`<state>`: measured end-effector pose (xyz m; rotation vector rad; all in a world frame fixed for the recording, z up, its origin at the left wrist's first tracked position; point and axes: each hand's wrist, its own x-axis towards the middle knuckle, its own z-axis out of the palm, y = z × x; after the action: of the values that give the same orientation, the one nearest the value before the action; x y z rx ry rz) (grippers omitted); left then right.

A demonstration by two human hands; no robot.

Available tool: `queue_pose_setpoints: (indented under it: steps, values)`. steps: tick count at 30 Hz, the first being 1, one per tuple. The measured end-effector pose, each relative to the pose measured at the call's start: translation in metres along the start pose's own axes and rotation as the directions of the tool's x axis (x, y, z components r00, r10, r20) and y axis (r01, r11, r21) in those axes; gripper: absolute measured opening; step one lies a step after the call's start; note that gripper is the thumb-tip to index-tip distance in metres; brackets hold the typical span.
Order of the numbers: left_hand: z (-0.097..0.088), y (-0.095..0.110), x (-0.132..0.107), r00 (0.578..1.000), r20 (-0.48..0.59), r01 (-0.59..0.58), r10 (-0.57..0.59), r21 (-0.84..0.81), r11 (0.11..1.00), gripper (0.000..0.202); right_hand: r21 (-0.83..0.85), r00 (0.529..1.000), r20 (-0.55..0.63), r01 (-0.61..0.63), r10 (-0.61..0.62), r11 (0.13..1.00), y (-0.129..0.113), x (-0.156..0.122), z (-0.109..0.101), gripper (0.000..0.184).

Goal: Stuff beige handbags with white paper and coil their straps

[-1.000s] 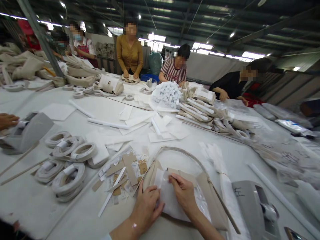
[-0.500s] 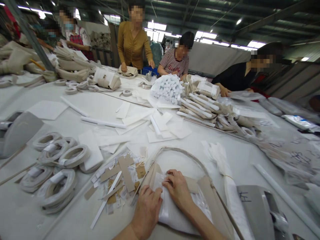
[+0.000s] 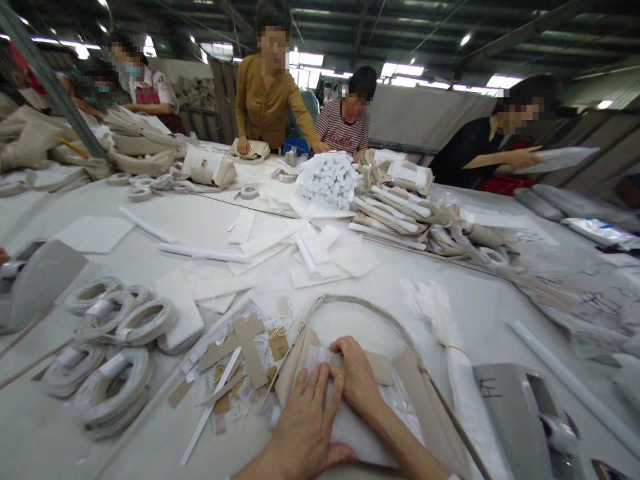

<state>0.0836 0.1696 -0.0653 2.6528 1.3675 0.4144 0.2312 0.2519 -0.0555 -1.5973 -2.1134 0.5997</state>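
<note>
A beige handbag [image 3: 415, 393] lies in front of me, its long strap [image 3: 370, 303] arched over the far side. White translucent wrapping [image 3: 400, 400] covers part of its front. My left hand [image 3: 313, 410] rests flat on that wrapping, fingers outstretched and thumb spread towards me. Close beside its fingertips, my right hand [image 3: 357, 373] is bent at the bag's upper edge with its fingers curled together. What those fingers hold, if anything, is hidden. Left of the bag lies a pile of beige card strips [image 3: 250, 353], small tags and thin cords.
Coiled wrapped straps [image 3: 120, 387] lie at left. A bundle of white sheeting [image 3: 460, 373] and a grey tape dispenser [image 3: 515, 413] stand at right. Beyond are loose white sheets [image 3: 320, 253], a stack of white rolls [image 3: 327, 183] and beige bags [image 3: 395, 213]. Several people work across the table.
My left hand has gone from bent fingers to lying flat, further onto the wrapping. My right hand stays near the same spot. At far right, a person has lifted a pale sheet.
</note>
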Motion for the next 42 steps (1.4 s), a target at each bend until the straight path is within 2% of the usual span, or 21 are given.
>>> queue_pose_setpoints:
  steps: [3,5,7,12,14,18,22,26,29,34,38,42]
  values:
    - [0.008,0.003,-0.002,0.994,0.075,0.082,-0.08,-0.025,0.996,0.104,0.086,1.0,-0.001,-0.003,0.003,0.996,0.002,-0.004,-0.007,0.037]
    - [0.006,0.004,-0.001,0.988,0.124,0.103,-0.096,-0.046,0.994,0.106,0.132,0.997,0.051,0.043,-0.05,0.99,0.003,-0.009,-0.014,0.056]
    - [-0.001,0.006,0.001,0.979,0.172,0.12,-0.108,-0.064,0.991,0.107,0.124,0.99,0.094,0.093,-0.105,0.988,0.004,-0.012,-0.02,0.063]
    - [-0.018,0.01,0.006,0.962,0.228,0.173,-0.148,-0.092,0.981,0.108,-0.006,0.986,0.105,0.13,-0.129,0.991,0.002,-0.015,-0.022,0.058]
    - [-0.021,0.011,0.007,0.957,0.244,0.186,-0.156,-0.106,0.977,0.112,-0.044,0.976,0.121,0.189,-0.182,0.981,0.001,-0.017,-0.021,0.054]
    - [-0.022,0.011,0.008,0.953,0.262,0.195,-0.154,-0.138,0.971,0.116,-0.196,0.945,0.178,0.306,-0.273,0.932,-0.003,-0.024,-0.022,0.034]
    - [-0.026,0.012,0.009,0.947,0.285,0.199,-0.15,-0.151,0.968,0.114,-0.361,0.951,0.215,0.287,-0.221,0.887,-0.01,-0.026,-0.02,0.03]
    - [-0.03,0.014,0.009,0.94,0.304,0.206,-0.157,-0.138,0.969,0.115,-0.486,0.955,0.254,0.263,-0.153,0.834,-0.019,-0.014,-0.022,0.022]
    - [-0.025,0.013,0.008,0.946,0.283,0.203,-0.16,-0.131,0.97,0.114,-0.495,0.956,0.266,0.245,-0.123,0.834,-0.022,-0.002,-0.026,0.023]
    - [-0.006,0.013,0.007,0.956,0.249,0.181,-0.157,-0.076,0.981,0.108,-0.487,0.946,0.317,0.222,-0.066,0.845,-0.023,0.007,-0.033,0.038]
    - [0.003,0.012,0.007,0.946,0.282,0.167,-0.16,0.0,0.986,0.096,-0.506,0.944,0.331,0.198,-0.024,0.839,-0.023,0.008,-0.029,0.048]
    - [0.012,0.004,0.007,0.93,0.355,0.09,-0.099,0.041,0.995,0.088,-0.537,0.946,0.322,0.157,0.029,0.829,-0.023,0.01,-0.02,0.051]
